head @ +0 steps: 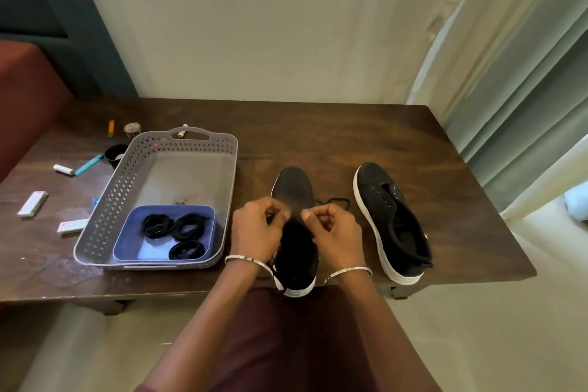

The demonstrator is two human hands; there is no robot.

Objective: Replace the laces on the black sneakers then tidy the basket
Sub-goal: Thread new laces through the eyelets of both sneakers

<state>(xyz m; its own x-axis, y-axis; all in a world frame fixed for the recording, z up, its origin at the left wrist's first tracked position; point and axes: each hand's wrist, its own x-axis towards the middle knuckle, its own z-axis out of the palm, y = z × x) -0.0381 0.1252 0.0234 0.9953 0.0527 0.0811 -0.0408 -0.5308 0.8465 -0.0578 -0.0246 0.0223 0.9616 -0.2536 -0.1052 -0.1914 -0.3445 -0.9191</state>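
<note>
Two black sneakers with white soles stand on the wooden table [350, 137]. Over the middle of the near sneaker [294, 188], my left hand [257, 227] and my right hand [334, 232] work with curled fingers, each pinching a black lace. A loop of that lace [337, 200] trails on the table to the shoe's right. The other sneaker [389, 219], further right, has bare eyelets and no lace. The grey perforated basket [127, 181] sits at left and holds a blue tray [133, 239] with three coiled black laces [187, 227].
Small items lie left of the basket: white boxes [32, 204], a white tube [63, 169], a teal pen [89, 165], a black cup [115, 153], a yellow marker [110, 128]. A curtain [509, 73] hangs at right. A red seat [28, 99] stands at left.
</note>
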